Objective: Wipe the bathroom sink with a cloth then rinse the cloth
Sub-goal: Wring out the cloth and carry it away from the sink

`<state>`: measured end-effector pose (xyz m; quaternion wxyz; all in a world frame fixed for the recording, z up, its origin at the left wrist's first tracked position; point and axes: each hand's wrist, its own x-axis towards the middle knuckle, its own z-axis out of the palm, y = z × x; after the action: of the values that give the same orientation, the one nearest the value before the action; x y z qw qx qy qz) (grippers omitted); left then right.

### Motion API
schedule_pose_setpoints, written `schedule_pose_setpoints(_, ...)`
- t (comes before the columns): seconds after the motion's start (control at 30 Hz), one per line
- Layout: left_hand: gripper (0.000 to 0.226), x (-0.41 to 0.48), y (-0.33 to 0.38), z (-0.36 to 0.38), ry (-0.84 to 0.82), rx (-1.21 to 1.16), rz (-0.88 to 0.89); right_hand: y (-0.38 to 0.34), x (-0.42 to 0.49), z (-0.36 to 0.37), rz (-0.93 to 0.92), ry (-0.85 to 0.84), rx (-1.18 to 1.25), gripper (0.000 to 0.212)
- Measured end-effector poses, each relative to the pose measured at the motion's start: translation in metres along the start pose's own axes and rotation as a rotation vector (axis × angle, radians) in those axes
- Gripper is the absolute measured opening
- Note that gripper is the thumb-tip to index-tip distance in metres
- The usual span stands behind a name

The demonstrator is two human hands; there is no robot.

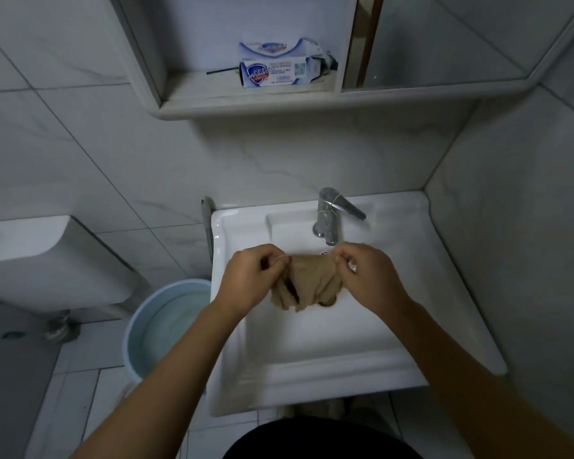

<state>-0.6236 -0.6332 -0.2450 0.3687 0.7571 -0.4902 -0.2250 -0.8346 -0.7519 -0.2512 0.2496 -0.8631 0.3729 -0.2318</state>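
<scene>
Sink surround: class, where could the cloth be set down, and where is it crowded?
Bare ledge lies right of the tap, up to the corner wall, and on the sink front rim nearest the person. The basin middle is crowded: left hand and right hand hold the cloth there, below the tap.

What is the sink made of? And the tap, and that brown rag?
The sink looks like glazed white ceramic, smooth and shiny. The tap seems to be chromed metal, silvery with reflections. The cloth is soft tan fabric, crumpled and draping.
</scene>
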Motion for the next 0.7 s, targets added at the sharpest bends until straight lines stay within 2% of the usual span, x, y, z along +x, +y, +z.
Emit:
schedule_pose_setpoints(0.07, 0.012, -0.003, 0.005, 0.002, 0.002, -0.068, -0.053, 0.002, -0.002, 0.004, 0.099, -0.059, 0.114, 0.015)
schedule_pose_setpoints(0.13, 0.013, -0.005, 0.011, 0.005, 0.020, -0.274, -0.135, 0.007, -0.006, 0.009, 0.167, -0.106, 0.235, 0.014)
schedule_pose_setpoints(0.23, 0.015, -0.009, 0.022, 0.015, 0.031, -0.527, -0.270, 0.008, -0.021, 0.020, 0.163, -0.219, 0.374, 0.020)
schedule_pose_setpoints(0.37, 0.016, -0.007, 0.037, 0.023, 0.078, -0.687, -0.402, 0.016, -0.035, 0.025, 0.139, -0.407, 0.358, 0.021)
schedule_pose_setpoints(0.57, 0.021, -0.019, 0.043, 0.027, 0.155, -0.822, -0.602, 0.035, -0.015, 0.005, 0.263, -0.291, 0.314, 0.031)
schedule_pose_setpoints(0.63, 0.030, -0.026, 0.050, 0.036, 0.147, -0.943, -0.671, 0.031, -0.005, -0.001, 0.359, -0.310, 0.425, 0.031)
schedule_pose_setpoints(0.7, 0.041, -0.033, 0.060, 0.045, 0.168, -1.067, -0.720, 0.024, 0.001, -0.004, 0.444, -0.401, 0.568, 0.026)
